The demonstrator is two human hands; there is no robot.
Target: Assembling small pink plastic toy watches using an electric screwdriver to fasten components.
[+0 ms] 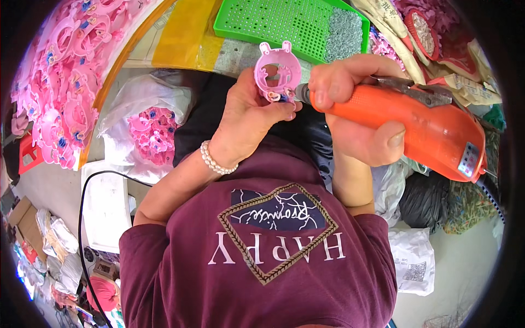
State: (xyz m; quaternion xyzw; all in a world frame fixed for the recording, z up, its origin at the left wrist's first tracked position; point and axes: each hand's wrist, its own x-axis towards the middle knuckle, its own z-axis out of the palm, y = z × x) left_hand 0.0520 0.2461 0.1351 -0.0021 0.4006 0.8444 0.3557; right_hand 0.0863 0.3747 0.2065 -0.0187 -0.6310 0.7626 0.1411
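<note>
My left hand, with a beaded bracelet at the wrist, is closed on a pink plastic part. The part is a round hollow frame with two small ears and blue bits along its lower edge. Wrapped around an orange electric screwdriver is my right hand, palm partly turned up. The tool lies slantwise, its dark nose close against the lower right side of the pink part. Whether the bit sits in a screw is hidden by the fingers and the part.
A green perforated tray with a pile of small metal screws stands on the table ahead. Many pink parts are heaped at far left. A plastic bag holds more. A black cable curves at left; a black bag lies at right.
</note>
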